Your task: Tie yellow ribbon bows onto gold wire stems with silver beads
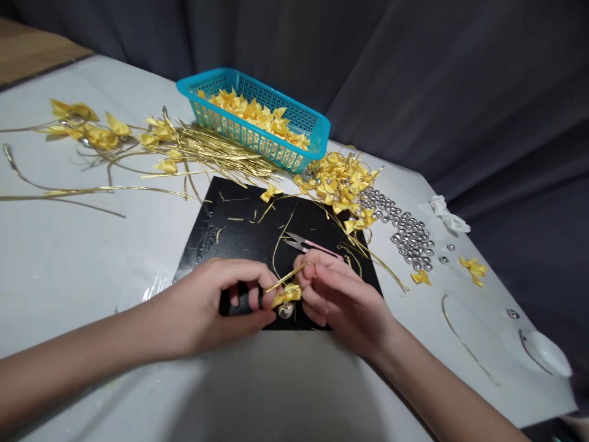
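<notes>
Yellow ribbon bow [292,292] with a silver bell [286,311], held between two hands above a black mat [246,248].
In my head view, the left hand [232,294] has its fingertips closed on the bow's left edge, while the right hand [347,294] pinches a gold cord [286,279] between thumb and fingers; the bell sits just below the bow. I see pink-handled snips [300,242] beyond the right hand (blades apart), a blue basket [324,127] of bows behind, and loose silver bells [411,238] to the right.

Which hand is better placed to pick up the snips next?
Probably the right hand: it is beside the pink-handled snips; the left hand is farther off, by the yellow bow.
</notes>
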### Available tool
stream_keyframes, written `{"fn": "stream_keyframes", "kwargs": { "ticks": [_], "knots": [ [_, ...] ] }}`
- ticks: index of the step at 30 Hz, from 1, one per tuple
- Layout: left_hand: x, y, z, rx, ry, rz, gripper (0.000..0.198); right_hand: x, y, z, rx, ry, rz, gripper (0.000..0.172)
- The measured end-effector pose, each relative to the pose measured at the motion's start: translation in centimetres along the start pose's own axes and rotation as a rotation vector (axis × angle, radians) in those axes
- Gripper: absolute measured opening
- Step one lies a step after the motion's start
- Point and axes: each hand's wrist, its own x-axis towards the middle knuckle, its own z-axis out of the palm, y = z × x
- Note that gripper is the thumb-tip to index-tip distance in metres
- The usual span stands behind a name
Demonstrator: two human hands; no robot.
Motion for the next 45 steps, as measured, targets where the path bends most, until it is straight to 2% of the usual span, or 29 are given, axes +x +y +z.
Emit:
{"fn": "stream_keyframes", "kwargs": {
  "ticks": [4, 7, 10, 22, 30, 45],
  "knots": [
    [-0.2, 0.6, -0.5, -0.243, 0.029, -0.048, 0.016, 0.1, -0.4, 0.2, 0.11, 0.037, 0.06, 0.011],
    [-0.1, 0.6, -0.8, -0.308, 0.068, -0.038, 0.017, 0.2, -0.8, 0.3, 0.163, 0.048, 0.069, 0.011],
    [0.1, 0.2, -1.0, -0.313, 0.098, -0.02, 0.02, 0.1, -1.3, 0.3, 0.163, 0.063, 0.064, 0.012],
    [-0.1, -0.4, -1.1, -0.264, 0.098, 0.058, 0.031, -0.3, -1.3, -0.2, 0.117, 0.053, 0.071, 0.008],
    [-0.3, 0.0, -1.0, -0.203, 0.062, 0.06, 0.033, -0.6, -1.2, -0.2, 0.035, -0.059, 0.017, 0.008],
    [-0.3, 0.0, -1.1, -0.176, 0.072, 0.102, 0.036, -0.8, -1.4, 0.0, -0.072, -0.028, 0.015, 0.015]
  ]
}}
